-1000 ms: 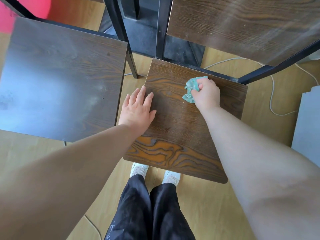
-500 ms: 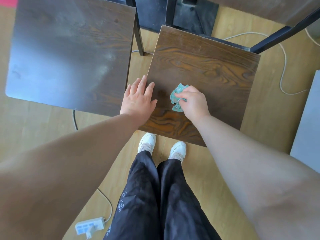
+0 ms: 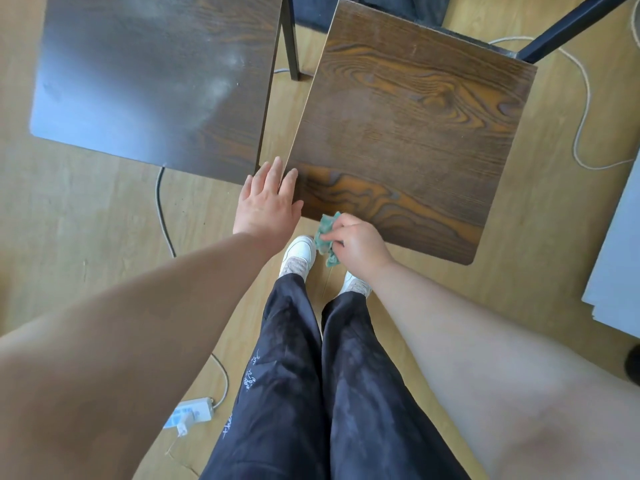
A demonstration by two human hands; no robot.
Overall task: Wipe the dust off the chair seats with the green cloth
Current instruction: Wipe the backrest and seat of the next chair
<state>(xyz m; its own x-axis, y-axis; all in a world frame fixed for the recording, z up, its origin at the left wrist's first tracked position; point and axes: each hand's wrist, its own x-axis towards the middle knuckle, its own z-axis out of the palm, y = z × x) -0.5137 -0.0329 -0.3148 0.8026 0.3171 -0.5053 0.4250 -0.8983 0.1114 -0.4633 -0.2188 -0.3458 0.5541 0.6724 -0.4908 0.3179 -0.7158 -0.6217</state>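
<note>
Two dark wood-grain chair seats stand side by side below me. The right seat [image 3: 408, 126] shows orange grain; the left seat [image 3: 152, 77] is darker, with pale dusty patches near its right side. My right hand [image 3: 356, 244] grips the crumpled green cloth [image 3: 327, 237] at the right seat's near left corner, with the cloth partly hanging past the edge. My left hand [image 3: 268, 202] lies flat with straight fingers at the near left corner of the right seat, fingertips over the gap between the two seats.
Black metal chair legs [image 3: 289, 36] stand between the seats. A white cord [image 3: 585, 98] loops on the wooden floor at the right, a dark cable [image 3: 161, 209] at the left. A power strip [image 3: 190, 412] lies near my feet. A grey board [image 3: 620, 244] sits at the right edge.
My right hand dragged the green cloth from the far side of the right seat to its near edge. My left hand slid back toward the near left corner. The view tilted down.
</note>
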